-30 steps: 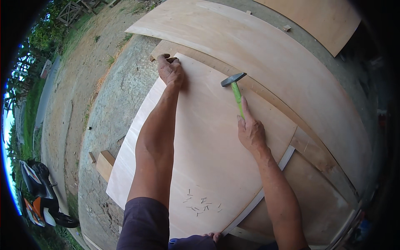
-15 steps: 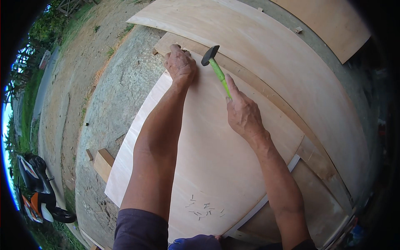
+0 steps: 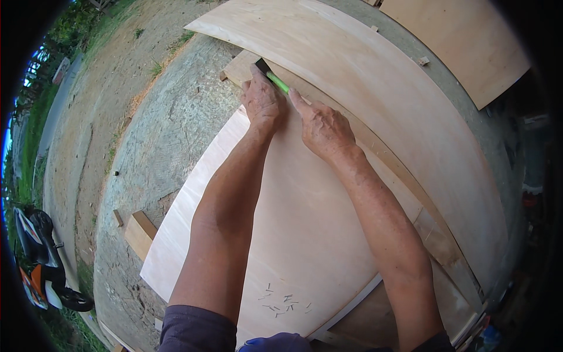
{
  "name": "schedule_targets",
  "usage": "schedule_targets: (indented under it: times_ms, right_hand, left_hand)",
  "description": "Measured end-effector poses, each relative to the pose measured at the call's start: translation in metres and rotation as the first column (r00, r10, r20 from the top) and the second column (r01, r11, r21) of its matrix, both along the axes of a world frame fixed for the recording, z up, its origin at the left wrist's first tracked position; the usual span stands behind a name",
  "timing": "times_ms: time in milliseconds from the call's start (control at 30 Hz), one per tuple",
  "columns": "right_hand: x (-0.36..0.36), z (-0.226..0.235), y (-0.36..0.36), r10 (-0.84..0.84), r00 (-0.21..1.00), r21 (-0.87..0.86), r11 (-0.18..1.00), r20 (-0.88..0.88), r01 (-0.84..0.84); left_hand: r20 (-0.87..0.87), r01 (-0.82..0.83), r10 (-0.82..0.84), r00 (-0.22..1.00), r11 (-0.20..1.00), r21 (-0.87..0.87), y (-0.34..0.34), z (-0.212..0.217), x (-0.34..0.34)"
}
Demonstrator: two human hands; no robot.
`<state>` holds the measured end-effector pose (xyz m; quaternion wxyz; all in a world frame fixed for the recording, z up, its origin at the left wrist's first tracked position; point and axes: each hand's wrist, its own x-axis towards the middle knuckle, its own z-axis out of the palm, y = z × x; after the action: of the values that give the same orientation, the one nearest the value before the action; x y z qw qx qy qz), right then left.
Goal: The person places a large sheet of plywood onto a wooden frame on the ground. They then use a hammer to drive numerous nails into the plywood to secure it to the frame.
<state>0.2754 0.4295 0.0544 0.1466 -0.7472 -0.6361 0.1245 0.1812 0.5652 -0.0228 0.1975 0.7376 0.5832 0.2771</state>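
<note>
A hammer (image 3: pixel 278 82) with a bright green handle and a dark head is gripped in my right hand (image 3: pixel 326 130), its index finger stretched along the handle. The hammer head is right beside the fingers of my left hand (image 3: pixel 264 102). That hand is closed at the far corner of a pale plywood sheet (image 3: pixel 305 217); whatever its fingers pinch is hidden. Beneath the sheet's far edge runs a wooden board (image 3: pixel 375 146). Several loose nails (image 3: pixel 288 305) lie scattered on the near part of the sheet.
Beyond the board lies a second large plywood sheet (image 3: pixel 404 100), and another panel (image 3: pixel 463 47) is at the far right. A wood block (image 3: pixel 141 232) sits on the rough concrete ground (image 3: pixel 158 123) at left. Farther left is a motorbike (image 3: pixel 47 264).
The hammer has swung left and away from me, from above the sheet to beside my left fingers. My left hand stays at the same corner. The whole view has shifted slightly.
</note>
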Motion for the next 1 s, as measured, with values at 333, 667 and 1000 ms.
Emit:
schedule_targets:
  times_ms: [333, 667, 1000]
  right_hand:
    - [-0.002, -0.015, -0.011, -0.166, 0.94, 0.078, 0.977, -0.297, 0.197]
    - [-0.007, -0.002, -0.011, -0.09, 0.958, 0.133, 0.983, -0.271, 0.13]
    - [-0.013, 0.011, -0.01, -0.135, 0.948, 0.099, 0.98, -0.288, 0.17]
  left_hand:
    - [0.085, 0.004, -0.003, 0.996, 1.0, -0.01, 0.001, 0.009, -0.001]
    - [0.135, 0.005, 0.001, 0.991, 0.999, -0.043, -0.001, 0.006, -0.005]
    - [0.225, -0.028, 0.047, 0.973, 0.996, -0.084, 0.0, 0.01, -0.001]
